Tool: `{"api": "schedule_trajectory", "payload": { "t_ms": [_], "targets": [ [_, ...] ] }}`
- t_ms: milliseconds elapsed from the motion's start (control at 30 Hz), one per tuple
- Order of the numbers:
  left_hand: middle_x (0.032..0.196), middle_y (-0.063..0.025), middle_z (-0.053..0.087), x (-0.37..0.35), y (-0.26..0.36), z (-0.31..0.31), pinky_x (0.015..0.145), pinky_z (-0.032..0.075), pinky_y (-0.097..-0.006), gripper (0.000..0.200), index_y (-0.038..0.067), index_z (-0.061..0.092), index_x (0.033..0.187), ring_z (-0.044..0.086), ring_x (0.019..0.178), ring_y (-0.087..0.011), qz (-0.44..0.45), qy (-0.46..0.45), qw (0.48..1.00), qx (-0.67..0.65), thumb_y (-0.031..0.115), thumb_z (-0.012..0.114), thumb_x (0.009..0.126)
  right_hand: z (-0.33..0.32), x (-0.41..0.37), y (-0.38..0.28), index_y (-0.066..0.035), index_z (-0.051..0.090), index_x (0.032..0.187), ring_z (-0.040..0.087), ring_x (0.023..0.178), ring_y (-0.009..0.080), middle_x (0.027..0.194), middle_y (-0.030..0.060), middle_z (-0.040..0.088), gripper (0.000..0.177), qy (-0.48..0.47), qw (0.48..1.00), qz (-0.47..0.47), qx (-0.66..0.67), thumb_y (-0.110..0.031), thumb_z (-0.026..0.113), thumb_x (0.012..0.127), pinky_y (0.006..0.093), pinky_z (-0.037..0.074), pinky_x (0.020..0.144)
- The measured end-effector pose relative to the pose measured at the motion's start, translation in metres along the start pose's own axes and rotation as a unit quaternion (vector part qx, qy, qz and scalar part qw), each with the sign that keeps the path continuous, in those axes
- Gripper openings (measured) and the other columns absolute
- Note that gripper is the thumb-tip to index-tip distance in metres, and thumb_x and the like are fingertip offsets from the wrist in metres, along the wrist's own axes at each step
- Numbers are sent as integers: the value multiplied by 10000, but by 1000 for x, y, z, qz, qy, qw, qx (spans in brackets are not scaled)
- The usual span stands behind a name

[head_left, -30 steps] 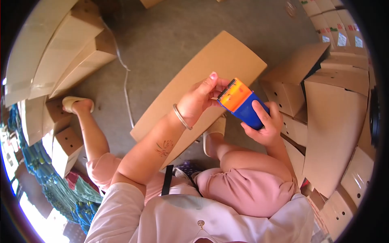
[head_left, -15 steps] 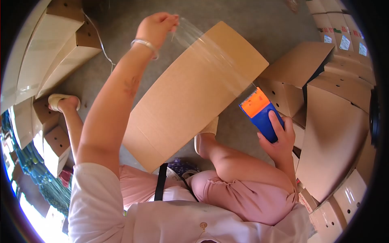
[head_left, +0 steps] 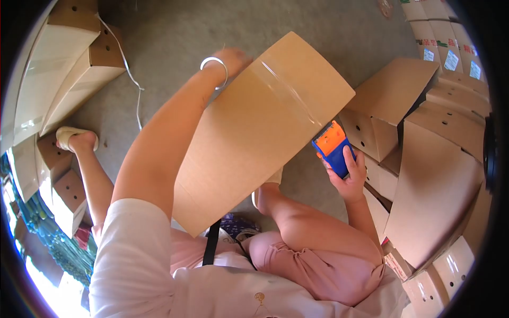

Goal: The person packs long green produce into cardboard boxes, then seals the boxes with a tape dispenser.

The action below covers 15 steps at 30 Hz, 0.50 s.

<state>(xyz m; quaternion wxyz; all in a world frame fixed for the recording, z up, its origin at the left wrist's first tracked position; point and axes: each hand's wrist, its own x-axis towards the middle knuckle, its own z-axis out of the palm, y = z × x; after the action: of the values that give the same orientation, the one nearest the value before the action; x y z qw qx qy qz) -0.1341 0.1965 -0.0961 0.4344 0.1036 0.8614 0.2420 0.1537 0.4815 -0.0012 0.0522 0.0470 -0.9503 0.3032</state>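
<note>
A brown cardboard box lies at a slant in front of me, over my legs. A strip of clear packing tape runs across its upper face near the far end. My left hand is at the box's far left edge, by one end of the strip. Its fingers are blurred and partly hidden, so their hold cannot be made out. In my right hand is a blue and orange tape dispenser, its toothed edge close against the box's right edge where the strip meets it.
Cardboard boxes with round holes stand at the left, a white cord beside them on the grey floor. More boxes crowd the right side, with printed cartons stacked behind. Bundled blue-green material lies at lower left.
The tape, stretched in the air above the box, now lies across its face. My left hand has come down to the far edge. My right hand has brought the dispenser against the near edge.
</note>
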Motion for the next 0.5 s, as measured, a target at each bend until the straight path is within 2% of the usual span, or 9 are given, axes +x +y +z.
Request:
{"api": "schedule_trajectory", "payload": {
  "t_ms": [33, 67, 100, 167, 200, 267, 300, 367, 500],
  "targets": [
    [1178, -148, 620, -16, 14, -13, 939, 424, -338, 530, 35, 585, 1230, 559, 1127, -263, 40, 13, 980, -196, 429, 549, 877, 1, 0, -4, -137, 551, 1311, 546, 742, 266, 892, 135, 512, 739, 1, 1000, 4, 0, -111, 794, 614, 351, 471, 613],
    [1199, -149, 611, -27, 22, -15, 962, 414, -352, 567, 33, 554, 1266, 546, 1157, -275, 76, 24, 919, -386, 442, 554, 874, 1, 3, -10, -137, 552, 1311, 547, 740, 265, 892, 134, 512, 731, 5, 1000, 15, -7, -113, 794, 622, 351, 474, 614],
    [1199, -149, 611, -28, 24, -11, 962, 414, -352, 567, 33, 554, 1266, 546, 1157, -275, 76, 24, 919, -386, 442, 554, 874, 1, 7, -16, -137, 552, 1312, 548, 737, 264, 893, 133, 512, 724, 10, 1000, 22, -15, -115, 793, 630, 352, 477, 614],
    [1332, -158, 535, -29, 28, -11, 1022, 379, -391, 664, 72, 445, 1374, 513, 1217, -280, 19, -50, 956, -290, 502, 563, 883, 0, 18, -28, -145, 554, 1311, 547, 724, 264, 885, 126, 511, 705, 13, 1000, 13, -24, -135, 793, 648, 354, 478, 608],
    [1332, -158, 535, -36, 32, -21, 1022, 379, -391, 664, 72, 445, 1374, 513, 1217, -280, 21, -38, 956, -290, 502, 563, 883, 3, 26, -32, -153, 556, 1310, 546, 710, 263, 878, 118, 511, 687, 16, 999, 10, -31, -155, 792, 665, 356, 480, 601],
    [1331, -178, 524, -54, 41, -40, 1036, 369, -407, 656, 71, 448, 1369, 489, 1235, -320, -59, 124, 990, -29, 505, 543, 886, 3, 65, -57, -174, 558, 1310, 552, 688, 267, 867, 108, 514, 668, 14, 998, -1, -55, -187, 788, 682, 361, 481, 591],
    [1331, -178, 524, -66, 35, -37, 1036, 369, -407, 656, 71, 448, 1369, 489, 1235, -320, -65, 124, 990, -26, 505, 543, 886, 1, 84, -72, -196, 560, 1309, 559, 665, 271, 857, 97, 516, 650, 3, 997, -1, -80, -219, 785, 699, 367, 482, 582],
    [1374, -150, 477, -96, 23, -29, 1090, 303, -426, 736, 75, 388, 1399, 406, 1305, -319, 114, 332, 936, 24, 535, 564, 851, 0, 122, -96, -235, 567, 1294, 595, 651, 294, 827, 99, 538, 595, -20, 994, -6, -109, -303, 757, 735, 375, 492, 574],
    [1516, -164, 246, -182, 36, 42, 1096, 171, -608, 917, 103, 287, 1463, 179, 1404, -409, 58, 339, 917, 203, 587, 630, 763, 19, 184, -120, -241, 569, 1284, 635, 686, 303, 833, 122, 576, 554, -50, 987, -29, -150, -385, 709, 768, 390, 513, 597]
  ]
}}
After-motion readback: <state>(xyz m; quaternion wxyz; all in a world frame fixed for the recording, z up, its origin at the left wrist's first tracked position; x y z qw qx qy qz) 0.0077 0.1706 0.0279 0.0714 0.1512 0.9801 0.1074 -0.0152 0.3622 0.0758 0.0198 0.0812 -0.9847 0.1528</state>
